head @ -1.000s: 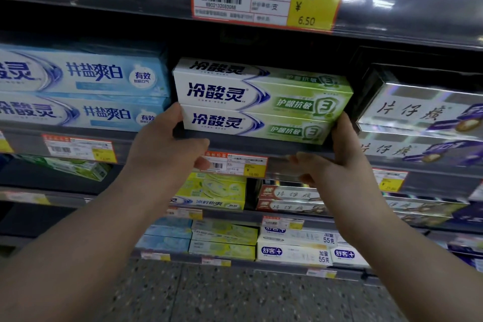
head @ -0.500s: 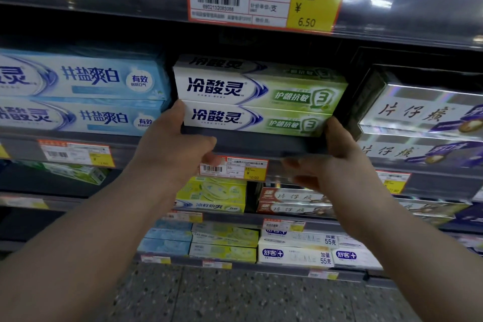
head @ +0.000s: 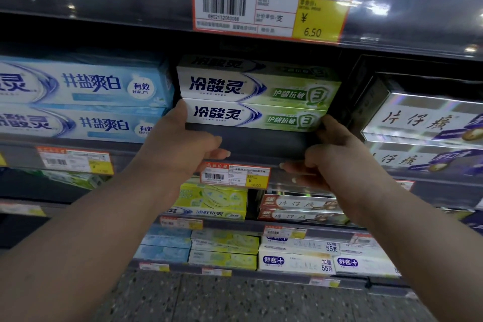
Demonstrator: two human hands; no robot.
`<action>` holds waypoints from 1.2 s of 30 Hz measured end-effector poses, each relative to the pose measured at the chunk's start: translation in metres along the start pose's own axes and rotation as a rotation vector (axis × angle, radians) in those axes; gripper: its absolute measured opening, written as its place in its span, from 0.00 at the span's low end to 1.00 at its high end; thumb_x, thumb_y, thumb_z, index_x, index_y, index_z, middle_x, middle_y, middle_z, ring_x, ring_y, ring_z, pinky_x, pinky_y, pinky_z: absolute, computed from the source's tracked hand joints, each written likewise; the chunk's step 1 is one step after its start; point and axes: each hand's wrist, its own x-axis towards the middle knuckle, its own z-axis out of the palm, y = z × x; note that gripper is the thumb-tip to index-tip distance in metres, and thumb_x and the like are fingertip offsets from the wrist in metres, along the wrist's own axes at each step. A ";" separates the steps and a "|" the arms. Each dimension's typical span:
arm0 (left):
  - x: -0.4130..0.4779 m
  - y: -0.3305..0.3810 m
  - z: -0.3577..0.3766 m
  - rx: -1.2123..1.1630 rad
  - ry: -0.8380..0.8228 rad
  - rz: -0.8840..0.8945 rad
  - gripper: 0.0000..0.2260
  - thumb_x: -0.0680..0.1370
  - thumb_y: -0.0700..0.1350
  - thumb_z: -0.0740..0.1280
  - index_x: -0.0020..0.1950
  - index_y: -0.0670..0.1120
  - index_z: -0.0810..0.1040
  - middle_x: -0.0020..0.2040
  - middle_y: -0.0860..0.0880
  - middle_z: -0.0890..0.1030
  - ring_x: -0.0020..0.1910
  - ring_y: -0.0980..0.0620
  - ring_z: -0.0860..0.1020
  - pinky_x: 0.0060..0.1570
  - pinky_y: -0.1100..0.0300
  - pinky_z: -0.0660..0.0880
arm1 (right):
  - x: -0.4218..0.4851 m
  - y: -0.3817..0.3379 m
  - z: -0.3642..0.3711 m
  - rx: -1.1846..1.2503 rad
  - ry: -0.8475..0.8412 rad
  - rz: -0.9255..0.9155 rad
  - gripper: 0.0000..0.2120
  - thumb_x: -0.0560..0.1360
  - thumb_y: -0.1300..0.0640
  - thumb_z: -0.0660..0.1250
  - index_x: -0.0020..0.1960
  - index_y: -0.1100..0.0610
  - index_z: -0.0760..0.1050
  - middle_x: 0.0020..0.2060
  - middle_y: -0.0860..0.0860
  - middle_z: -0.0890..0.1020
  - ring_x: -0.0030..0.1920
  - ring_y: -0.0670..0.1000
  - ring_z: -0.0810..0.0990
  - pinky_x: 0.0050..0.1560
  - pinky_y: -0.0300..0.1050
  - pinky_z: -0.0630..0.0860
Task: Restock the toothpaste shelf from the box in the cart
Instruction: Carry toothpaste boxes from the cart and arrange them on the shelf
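My left hand (head: 180, 146) is at the left end of the lower green toothpaste box (head: 254, 117), with the thumb up against that end and the other fingers curled under, near the front edge of the shelf (head: 261, 144). My right hand (head: 337, 157) is at the right end of the same box, thumb up along the end, fingers bent loosely below it. So both hands are half closed and they press the box between the thumbs; I cannot tell if the fingers really grip it.

This box lies flat on the shelf, and a second green toothpaste box (head: 257, 83) lies directly on top of it. The lower one sits a little further back than the upper one. To the left, touching or almost touching, are two stacked blue toothpaste boxes (head: 83, 102). To the right, apart across a dark gap, are silver boxes (head: 428, 123) in a stack.

Above, on the edge of the upper shelf, hangs a big price label (head: 274, 0) showing 6.50. A smaller price label (head: 235, 175) sits on the shelf edge just between my hands. Lower shelves carry more boxes.
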 end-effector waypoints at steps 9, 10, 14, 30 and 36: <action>-0.053 -0.016 -0.015 0.395 0.115 0.158 0.20 0.73 0.45 0.69 0.64 0.53 0.71 0.54 0.56 0.74 0.42 0.65 0.73 0.42 0.67 0.71 | -0.051 0.017 0.007 -0.464 0.039 -0.301 0.27 0.73 0.64 0.64 0.66 0.42 0.63 0.54 0.47 0.76 0.45 0.43 0.78 0.42 0.38 0.78; -0.062 -0.019 -0.018 0.505 0.093 0.170 0.19 0.73 0.46 0.68 0.64 0.53 0.72 0.56 0.53 0.74 0.45 0.60 0.74 0.43 0.63 0.72 | -0.059 0.020 0.007 -0.575 0.019 -0.344 0.26 0.73 0.63 0.65 0.66 0.44 0.64 0.61 0.49 0.73 0.55 0.45 0.76 0.51 0.40 0.76; -0.101 -0.017 -0.038 0.863 -0.007 0.127 0.23 0.74 0.57 0.63 0.66 0.50 0.70 0.64 0.49 0.72 0.57 0.47 0.74 0.54 0.53 0.72 | -0.092 0.011 0.012 -0.903 -0.120 -0.472 0.26 0.72 0.55 0.67 0.68 0.49 0.64 0.68 0.48 0.67 0.68 0.51 0.65 0.62 0.38 0.62; -0.344 0.075 -0.159 1.208 0.203 -0.244 0.30 0.72 0.61 0.62 0.69 0.47 0.65 0.70 0.44 0.68 0.69 0.42 0.65 0.66 0.46 0.62 | -0.260 -0.133 0.068 -1.378 -0.689 -0.462 0.29 0.76 0.47 0.58 0.73 0.47 0.50 0.74 0.46 0.54 0.74 0.52 0.52 0.72 0.51 0.54; -0.424 0.072 -0.257 1.161 0.368 -0.424 0.30 0.75 0.62 0.57 0.73 0.51 0.55 0.75 0.49 0.58 0.74 0.46 0.55 0.72 0.46 0.54 | -0.306 -0.167 0.154 -1.423 -0.849 -0.535 0.31 0.75 0.47 0.59 0.73 0.49 0.50 0.72 0.49 0.61 0.70 0.52 0.63 0.66 0.47 0.65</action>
